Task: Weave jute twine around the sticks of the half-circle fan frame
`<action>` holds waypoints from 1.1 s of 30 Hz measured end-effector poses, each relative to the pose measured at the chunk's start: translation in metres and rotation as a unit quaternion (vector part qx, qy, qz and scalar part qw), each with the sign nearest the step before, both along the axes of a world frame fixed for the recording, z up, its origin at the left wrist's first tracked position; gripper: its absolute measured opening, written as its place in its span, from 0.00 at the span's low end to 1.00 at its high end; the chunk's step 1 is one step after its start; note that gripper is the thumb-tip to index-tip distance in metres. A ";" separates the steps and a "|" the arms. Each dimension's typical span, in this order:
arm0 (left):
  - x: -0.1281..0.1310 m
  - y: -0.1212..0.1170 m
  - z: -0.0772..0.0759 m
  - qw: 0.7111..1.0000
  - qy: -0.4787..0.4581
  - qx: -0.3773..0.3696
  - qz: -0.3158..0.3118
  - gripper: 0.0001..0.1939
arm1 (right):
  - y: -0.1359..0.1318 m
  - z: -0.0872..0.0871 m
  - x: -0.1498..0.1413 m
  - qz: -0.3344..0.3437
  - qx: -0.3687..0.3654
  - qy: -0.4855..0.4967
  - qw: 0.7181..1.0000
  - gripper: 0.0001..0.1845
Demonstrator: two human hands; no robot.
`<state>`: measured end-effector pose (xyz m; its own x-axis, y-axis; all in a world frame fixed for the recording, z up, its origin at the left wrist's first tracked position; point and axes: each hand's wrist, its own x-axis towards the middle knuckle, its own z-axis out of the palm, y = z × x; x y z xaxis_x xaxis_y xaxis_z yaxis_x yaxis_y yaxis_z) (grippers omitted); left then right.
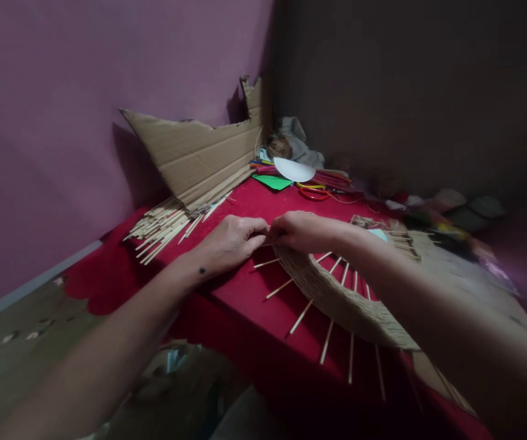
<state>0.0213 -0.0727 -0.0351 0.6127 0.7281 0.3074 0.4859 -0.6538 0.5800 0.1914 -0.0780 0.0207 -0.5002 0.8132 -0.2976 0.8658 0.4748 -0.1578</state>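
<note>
A curved band of woven twine [336, 299] lies on the red cloth, with thin wooden sticks [301, 316] passing through it and fanning out on both sides. At its far left end, my right hand [302, 231] is closed with fingers curled on the weave. My left hand [236, 243] meets it fingertip to fingertip, thumb and fingers pinched together beside a stick's end. What the left fingers pinch is hidden. The right forearm covers part of the band.
Bundled loose sticks [160, 223] lie beneath a leaning cardboard piece [203, 156] by the wall. Behind my hands are a twine ball [279, 146], a white paper disc [294, 170], green paper [273, 181] and orange-handled scissors [314, 194]. The red-covered table [231, 299] has its edge near me.
</note>
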 end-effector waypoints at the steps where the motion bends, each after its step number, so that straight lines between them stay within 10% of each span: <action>1: 0.000 0.000 0.001 1.000 -0.003 -0.010 0.007 0.10 | 0.000 0.000 0.001 -0.005 -0.003 0.012 1.000 0.12; 33: -0.001 0.011 0.016 0.936 -0.056 -0.348 0.018 0.05 | 0.003 -0.025 0.019 -0.126 -0.132 0.356 0.916 0.08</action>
<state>0.0201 -0.0612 -0.0195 0.5763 0.7955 -0.1873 0.4106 -0.0837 0.9080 0.2104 -0.0749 -0.0044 -0.4498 0.8766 -0.1712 0.5751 0.1377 -0.8064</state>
